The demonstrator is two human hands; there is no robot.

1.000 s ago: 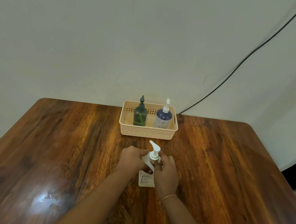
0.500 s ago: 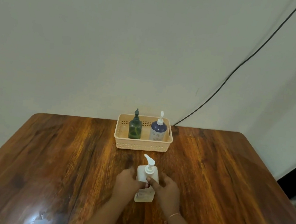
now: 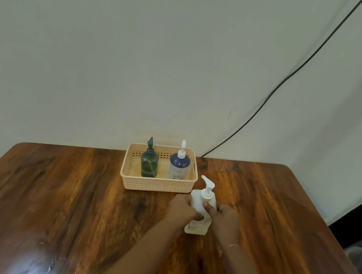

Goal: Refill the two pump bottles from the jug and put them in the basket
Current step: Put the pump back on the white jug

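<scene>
A white pump jug (image 3: pixel 201 202) stands upright on the wooden table (image 3: pixel 74 203), just in front of the basket's right corner. My left hand (image 3: pixel 183 208) grips its left side and my right hand (image 3: pixel 224 218) grips its right side, covering its middle. Behind it a beige plastic basket (image 3: pixel 157 185) holds two upright pump bottles: a green one (image 3: pixel 149 163) on the left and a dark blue one with a white pump (image 3: pixel 179 165) on the right.
The basket sits against the pale wall at the table's far edge. A black cable (image 3: pixel 281 81) runs down the wall to behind the table at the right. A bright glare patch lies on the near left tabletop.
The view has tilted and shifted, so the basket and jug now sit further right. Both hands stay on the white jug, which remains upright on the table.
</scene>
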